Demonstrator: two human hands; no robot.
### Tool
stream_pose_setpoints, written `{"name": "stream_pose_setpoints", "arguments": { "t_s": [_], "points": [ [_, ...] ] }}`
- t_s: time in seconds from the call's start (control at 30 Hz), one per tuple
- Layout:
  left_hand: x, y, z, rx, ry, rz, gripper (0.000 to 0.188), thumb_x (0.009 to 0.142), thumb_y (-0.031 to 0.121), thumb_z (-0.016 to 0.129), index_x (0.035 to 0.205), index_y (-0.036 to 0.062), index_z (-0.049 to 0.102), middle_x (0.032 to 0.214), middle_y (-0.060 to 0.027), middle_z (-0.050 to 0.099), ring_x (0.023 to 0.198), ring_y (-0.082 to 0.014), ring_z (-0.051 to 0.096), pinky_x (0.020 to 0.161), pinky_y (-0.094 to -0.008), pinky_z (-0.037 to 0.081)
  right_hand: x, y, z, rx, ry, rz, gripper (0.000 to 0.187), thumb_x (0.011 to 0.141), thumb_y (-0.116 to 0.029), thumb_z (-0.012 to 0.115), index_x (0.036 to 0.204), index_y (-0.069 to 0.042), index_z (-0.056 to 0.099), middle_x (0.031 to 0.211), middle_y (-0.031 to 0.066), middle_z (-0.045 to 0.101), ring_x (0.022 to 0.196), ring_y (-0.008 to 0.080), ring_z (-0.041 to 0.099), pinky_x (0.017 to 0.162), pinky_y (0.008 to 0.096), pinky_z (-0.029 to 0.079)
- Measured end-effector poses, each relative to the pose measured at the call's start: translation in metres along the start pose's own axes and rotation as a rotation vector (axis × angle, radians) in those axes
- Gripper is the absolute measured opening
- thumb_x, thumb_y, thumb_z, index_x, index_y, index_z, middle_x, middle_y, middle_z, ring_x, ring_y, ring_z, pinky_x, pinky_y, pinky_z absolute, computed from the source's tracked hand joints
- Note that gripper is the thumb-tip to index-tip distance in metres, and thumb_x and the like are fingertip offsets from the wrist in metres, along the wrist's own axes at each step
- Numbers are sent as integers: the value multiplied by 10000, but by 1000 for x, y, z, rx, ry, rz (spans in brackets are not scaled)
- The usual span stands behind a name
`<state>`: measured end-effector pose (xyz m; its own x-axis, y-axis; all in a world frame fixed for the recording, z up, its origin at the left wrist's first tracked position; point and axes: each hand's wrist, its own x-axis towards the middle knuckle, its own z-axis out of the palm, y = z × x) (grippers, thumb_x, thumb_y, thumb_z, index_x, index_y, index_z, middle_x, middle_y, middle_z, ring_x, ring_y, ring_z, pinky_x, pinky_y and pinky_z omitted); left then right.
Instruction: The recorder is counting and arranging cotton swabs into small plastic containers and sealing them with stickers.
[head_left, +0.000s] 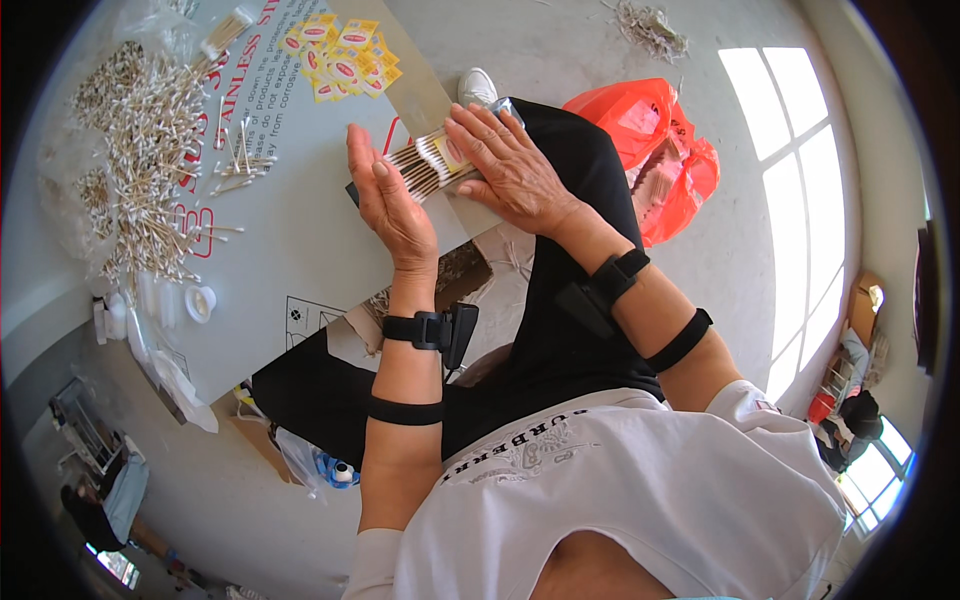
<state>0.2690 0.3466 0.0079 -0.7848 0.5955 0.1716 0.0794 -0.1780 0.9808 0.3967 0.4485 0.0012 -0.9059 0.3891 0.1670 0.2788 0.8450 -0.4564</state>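
A row of cotton swabs (416, 173) with wooden sticks lies at the table's right edge, between my two hands. My left hand (392, 208) stands on its edge at the left end of the row, fingers stretched out, palm facing the swabs. My right hand (515, 172) lies flat over the right end, its fingers extended and covering part of a yellow label (450, 155). Something silvery shows past the right fingertips; I cannot make out what it is. A dark corner of something sticks out behind my left hand.
A large heap of loose cotton swabs (140, 150) on plastic fills the table's left side. A few stray swabs (243, 165) lie beside it. Yellow labels (348, 60) are scattered at the far edge. A red plastic bag (690, 170) stands on the floor at right.
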Motion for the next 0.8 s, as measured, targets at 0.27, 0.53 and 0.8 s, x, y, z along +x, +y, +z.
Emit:
{"name": "stream_pose_setpoints", "arguments": {
  "t_s": [0.27, 0.53, 0.8],
  "points": [
    [0, -1, -1, 26, -6, -11, 641, 1044, 425, 320, 1477, -43, 251, 1505, -291, 275, 1424, -331, 270, 1184, -435, 190, 0, 0, 3, 48, 12, 3, 744, 958, -531, 437, 1511, -69, 253, 1576, 138, 223, 1470, 307, 170, 1199, 456, 104],
    [-1, -2, 0, 57, -18, -1, 657, 1041, 451, 306, 1476, -39, 254, 1500, -292, 282, 1417, -338, 281, 1181, -441, 193, 0, -2, 6, 74, 29, 10, 786, 947, -573, 418, 1513, -58, 237, 1573, 160, 215, 1465, 339, 167, 1196, 452, 135],
    [0, 1, 6, 11, -5, -29, 675, 1038, 458, 301, 1465, -62, 251, 1495, -302, 281, 1421, -340, 274, 1187, -438, 178, 1, -2, 7, 90, 26, 5, 807, 937, -586, 429, 1513, -55, 236, 1575, 167, 208, 1464, 343, 165, 1195, 456, 134]
  ]
}}
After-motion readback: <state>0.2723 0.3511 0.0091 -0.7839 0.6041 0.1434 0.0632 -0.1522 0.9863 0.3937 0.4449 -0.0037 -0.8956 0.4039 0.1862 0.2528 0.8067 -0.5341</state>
